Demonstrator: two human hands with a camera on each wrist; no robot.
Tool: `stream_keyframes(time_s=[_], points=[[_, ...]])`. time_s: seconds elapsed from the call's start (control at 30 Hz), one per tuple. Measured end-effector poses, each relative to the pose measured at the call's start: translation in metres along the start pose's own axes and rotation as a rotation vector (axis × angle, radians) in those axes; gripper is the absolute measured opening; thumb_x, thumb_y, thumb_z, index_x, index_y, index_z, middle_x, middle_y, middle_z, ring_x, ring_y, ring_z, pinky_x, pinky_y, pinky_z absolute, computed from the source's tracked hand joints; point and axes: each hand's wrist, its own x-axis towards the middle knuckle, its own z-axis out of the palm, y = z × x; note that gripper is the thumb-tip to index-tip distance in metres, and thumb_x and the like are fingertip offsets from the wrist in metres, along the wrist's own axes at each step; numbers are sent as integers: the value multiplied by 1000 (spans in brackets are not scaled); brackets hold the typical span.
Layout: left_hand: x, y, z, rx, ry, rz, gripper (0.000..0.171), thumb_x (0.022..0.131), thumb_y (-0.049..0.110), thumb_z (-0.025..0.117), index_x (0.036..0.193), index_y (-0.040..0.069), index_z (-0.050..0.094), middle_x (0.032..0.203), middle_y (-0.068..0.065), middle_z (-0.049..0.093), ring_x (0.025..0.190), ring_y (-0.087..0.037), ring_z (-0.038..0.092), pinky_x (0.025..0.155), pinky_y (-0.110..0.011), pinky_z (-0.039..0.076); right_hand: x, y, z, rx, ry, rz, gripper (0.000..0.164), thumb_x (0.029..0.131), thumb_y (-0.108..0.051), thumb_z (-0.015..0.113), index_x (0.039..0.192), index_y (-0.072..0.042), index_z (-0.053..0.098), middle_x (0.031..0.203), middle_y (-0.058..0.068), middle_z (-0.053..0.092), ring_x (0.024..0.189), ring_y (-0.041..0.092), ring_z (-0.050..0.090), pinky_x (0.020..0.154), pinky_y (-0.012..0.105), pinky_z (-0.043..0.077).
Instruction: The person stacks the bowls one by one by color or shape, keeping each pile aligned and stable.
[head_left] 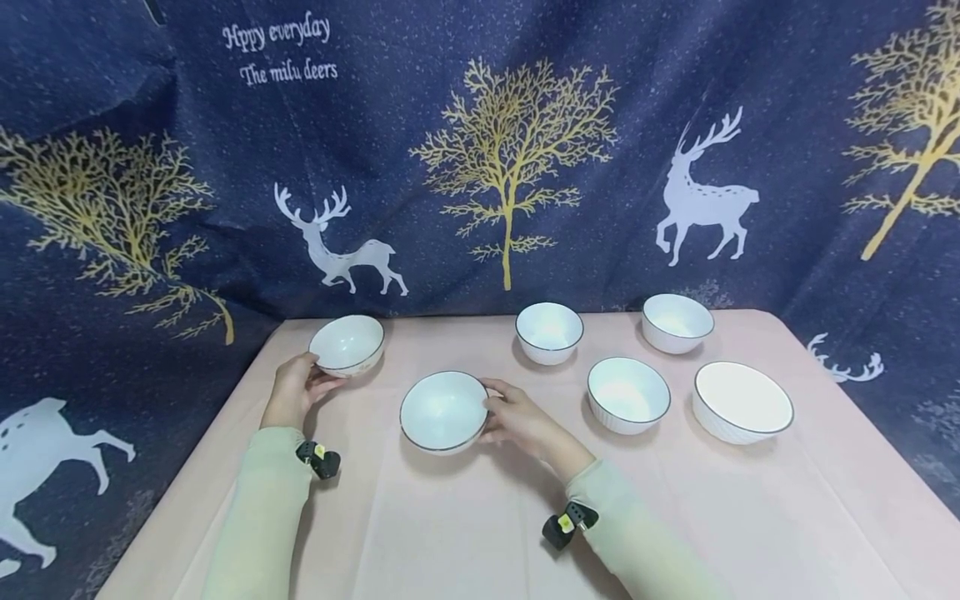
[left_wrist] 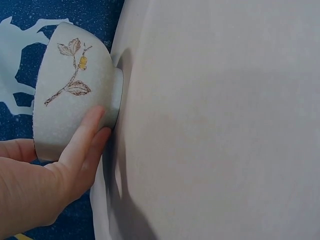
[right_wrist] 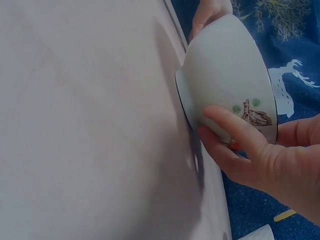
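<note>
My left hand (head_left: 295,385) grips the near-left side of a white bowl (head_left: 348,343) with a dark rim at the table's back left. A brown twig with leaves and a yellow bud decorates that bowl's side in the left wrist view, where the thumb is at the rim and the fingers lie under the wall. In the middle, my right hand (head_left: 523,421) holds a second white bowl (head_left: 442,412) by its right edge, thumb over the rim. Brown leaves and green dots mark this bowl's wall (right_wrist: 227,75) in the right wrist view. Both bowls stand upright.
Towards the right of the pink-covered table (head_left: 450,533) stand a small bowl (head_left: 549,333) at the back, a ribbed bowl (head_left: 628,396), another bowl (head_left: 677,323) at the back right, and a wider bowl (head_left: 742,402). A dark blue cloth (head_left: 585,250) with deer and trees hangs behind.
</note>
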Motion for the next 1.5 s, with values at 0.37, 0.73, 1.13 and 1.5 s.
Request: stream_keyframes(time_s=[0.37, 0.73, 1.13, 1.5], points=[[0, 0, 2, -16, -2, 5, 56, 102, 15, 33, 154, 7, 17, 131, -19, 40, 99, -22, 58, 92, -43, 53, -3, 2, -1, 16, -24, 2, 52, 99, -6, 37, 150, -3, 25, 132, 34, 43, 98, 29, 63, 85, 41, 58], [-3, 1, 1, -46, -33, 4, 55, 101, 11, 33, 154, 6, 17, 143, -22, 33, 101, -23, 57, 94, -44, 52, -4, 4, -11, 1, -131, -38, 54, 102, -8, 38, 153, -11, 21, 135, 35, 38, 104, 30, 62, 90, 40, 57], [-13, 3, -3, -17, -98, 6, 53, 104, 14, 32, 154, 8, 16, 147, -19, 31, 96, -17, 59, 95, -41, 52, -3, 11, -20, -37, -206, -36, 81, 89, -6, 65, 154, -16, 19, 139, 29, 39, 107, 26, 60, 92, 40, 55], [-30, 13, 5, -49, -217, 71, 54, 101, 6, 34, 152, 0, 17, 137, -21, 35, 80, -13, 65, 95, -43, 51, -4, 8, -21, -108, -177, -92, 91, 78, -4, 76, 153, -16, 25, 137, 20, 48, 126, 32, 48, 101, 39, 48]])
